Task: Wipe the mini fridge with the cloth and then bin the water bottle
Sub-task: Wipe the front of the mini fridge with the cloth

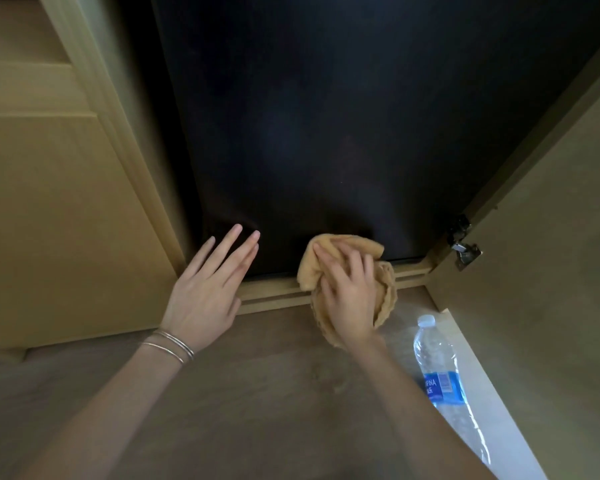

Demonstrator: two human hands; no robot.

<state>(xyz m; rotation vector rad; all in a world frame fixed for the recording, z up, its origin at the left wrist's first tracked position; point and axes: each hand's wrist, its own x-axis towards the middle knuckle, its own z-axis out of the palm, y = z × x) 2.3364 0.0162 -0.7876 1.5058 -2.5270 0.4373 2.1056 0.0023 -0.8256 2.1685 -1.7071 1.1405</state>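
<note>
One cloth (bunched), one water bottle.

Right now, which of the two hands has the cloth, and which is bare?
The right hand presses the tan cloth against the fridge door's lower edge. The left hand, with bracelets at the wrist, is open and empty.

right hand pressing cloth, mini fridge
</note>
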